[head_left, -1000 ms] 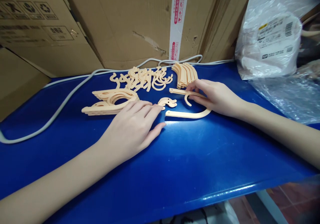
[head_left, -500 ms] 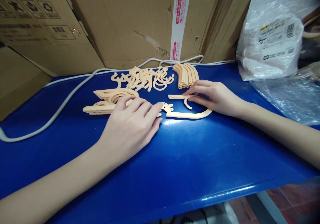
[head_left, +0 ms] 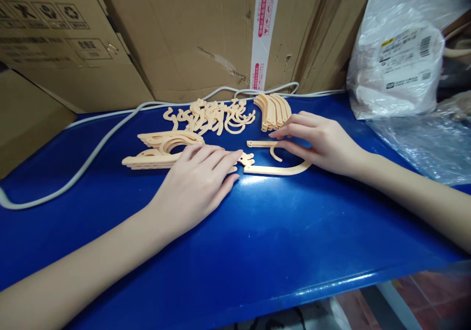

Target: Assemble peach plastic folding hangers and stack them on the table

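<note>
Closer to the lower strip [head_left: 274,171] than a second ago, the small piece [head_left: 246,159] sits at its end, seemingly lining up the parts. The left hand [head_left: 196,175] partly covers it, grip hidden; the right hand [head_left: 322,138], thumb and forefinger parted, meets the upper strip [head_left: 260,144], grip uncertain. Behind, hooks [head_left: 198,113] lie on the desk [head_left: 265,251].

One head-worn camera looks forward and down over the table [head_left: 279,251].

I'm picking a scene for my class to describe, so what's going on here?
This is bare-handed work at a blue table. The left hand lies over the right end of stacked cream pieces; the right hand is at the bend of a curved cream piece, its grip unclear. Behind lie a heap of small hooked pieces and a bundle of curved strips.
</note>
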Demonstrator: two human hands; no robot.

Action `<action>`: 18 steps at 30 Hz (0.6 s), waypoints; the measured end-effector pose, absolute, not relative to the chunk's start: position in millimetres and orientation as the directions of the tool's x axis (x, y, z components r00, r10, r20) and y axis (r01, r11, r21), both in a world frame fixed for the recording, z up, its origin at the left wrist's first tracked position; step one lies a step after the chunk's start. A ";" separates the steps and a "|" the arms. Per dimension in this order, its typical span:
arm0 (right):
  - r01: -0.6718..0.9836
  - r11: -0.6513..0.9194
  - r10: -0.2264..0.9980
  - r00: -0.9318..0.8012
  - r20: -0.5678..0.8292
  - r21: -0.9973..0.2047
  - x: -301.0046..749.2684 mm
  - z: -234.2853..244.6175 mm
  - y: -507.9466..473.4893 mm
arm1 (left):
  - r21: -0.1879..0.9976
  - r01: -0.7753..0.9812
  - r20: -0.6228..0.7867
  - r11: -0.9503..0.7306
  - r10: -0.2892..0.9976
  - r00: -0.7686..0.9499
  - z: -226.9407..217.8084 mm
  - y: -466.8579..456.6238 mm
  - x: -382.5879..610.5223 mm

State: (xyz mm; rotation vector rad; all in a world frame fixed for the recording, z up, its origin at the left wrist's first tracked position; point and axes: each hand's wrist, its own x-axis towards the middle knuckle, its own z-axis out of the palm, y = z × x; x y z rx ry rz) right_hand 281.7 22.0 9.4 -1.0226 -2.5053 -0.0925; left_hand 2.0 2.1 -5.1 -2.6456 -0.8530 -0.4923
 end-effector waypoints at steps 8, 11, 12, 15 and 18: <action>0.605 0.766 0.496 -0.771 0.399 0.216 256.9 8.4 -3.5 | -0.166 0.617 0.452 -0.769 0.496 0.741 -6.0 2.1 3.9; 0.566 0.775 0.447 -0.806 0.388 0.282 253.8 4.9 -4.8 | -0.166 0.612 0.457 -0.773 0.490 0.743 -5.6 2.3 4.7; 0.557 0.781 0.440 -0.811 0.384 0.281 253.2 3.8 -4.7 | -0.161 0.611 0.454 -0.775 0.491 0.743 -5.4 2.4 4.7; 0.543 0.804 0.438 -0.817 0.373 0.244 252.0 2.1 -4.3 | -0.114 0.615 0.439 -0.780 0.516 0.736 -5.1 3.0 4.6; 0.514 0.826 0.415 -0.832 0.368 0.232 250.7 3.2 -4.7 | -0.066 0.623 0.415 -0.780 0.546 0.728 -5.4 4.1 4.1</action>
